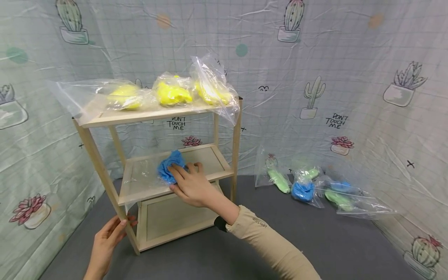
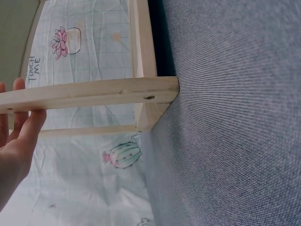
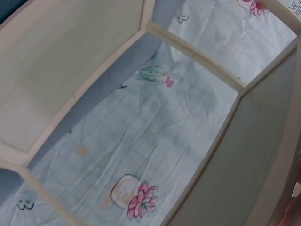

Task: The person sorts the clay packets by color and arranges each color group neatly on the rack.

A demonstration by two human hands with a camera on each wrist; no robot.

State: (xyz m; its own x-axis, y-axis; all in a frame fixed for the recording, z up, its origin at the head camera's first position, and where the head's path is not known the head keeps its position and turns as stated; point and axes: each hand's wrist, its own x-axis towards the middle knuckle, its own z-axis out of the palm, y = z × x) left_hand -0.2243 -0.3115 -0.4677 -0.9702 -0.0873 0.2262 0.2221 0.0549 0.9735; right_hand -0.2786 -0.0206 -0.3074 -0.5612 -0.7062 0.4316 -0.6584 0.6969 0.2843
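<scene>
Bag (image 1: pixel 144 174) with a blue bundle (image 1: pixel 174 158) in it is the thing I am working with. It seems to rest on the middle shelf (image 1: pixel 210 158), about halfway along, and some clear plastic hangs over the near edge on the left. My right hand (image 1: pixel 194 188) has fingers on the blue bundle, with the thumb lower and nearer. I cannot tell if they pinch it or just touch it. My left hand (image 1: pixel 109 233) is clamped on the near left leg (image 1: pixel 99 167), thumb on one side and fingers on the other.

I think the step is setting the bag down neatly. To me, the next move calls for a soft let-go, with the leg held firm so nothing wobbles. Three yellow bundles (image 1: pixel 173 94) in bags lie on the top shelf (image 1: pixel 140 118). More bags, with green bundles (image 1: pixel 279 181) and blue ones (image 1: pixel 302 191), lie far right on the grey surface (image 1: pixel 332 249).
</scene>
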